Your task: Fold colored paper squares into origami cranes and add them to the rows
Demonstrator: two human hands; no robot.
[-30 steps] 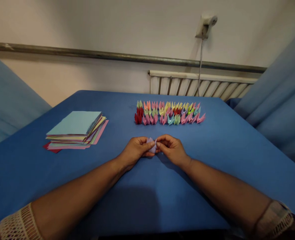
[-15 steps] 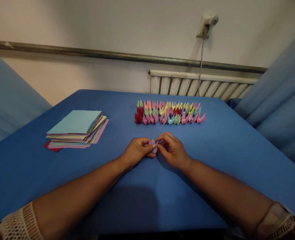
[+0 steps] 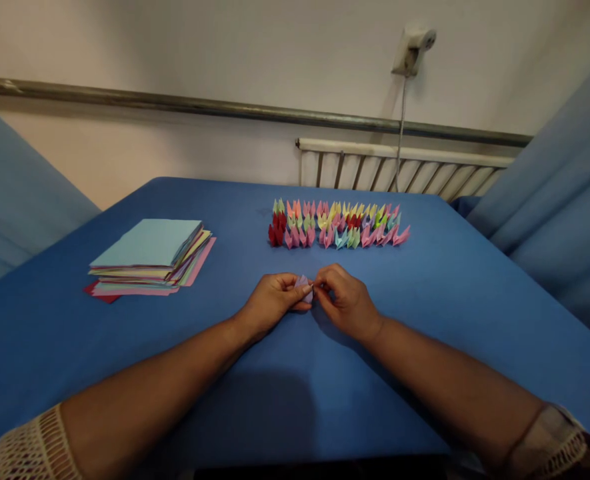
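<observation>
A small folded piece of lilac paper (image 3: 304, 287) sits between both my hands, low over the blue table (image 3: 425, 313). My left hand (image 3: 271, 301) pinches its left side with thumb and fingers closed. My right hand (image 3: 345, 300) pinches its right side, fingers curled. Most of the paper is hidden by my fingers. Beyond my hands stand rows of several small folded paper shapes (image 3: 337, 225) in pink, yellow, green, red and blue.
A stack of coloured paper sheets (image 3: 149, 257), light blue on top, lies at the table's left. Blue cloth-covered surfaces rise at the far left and right. A radiator (image 3: 405, 170) and a wall rail run behind the table.
My hands have drawn closer round the lilac paper and my right fingers have shifted on it. The view has tilted slightly. Nothing else has moved.
</observation>
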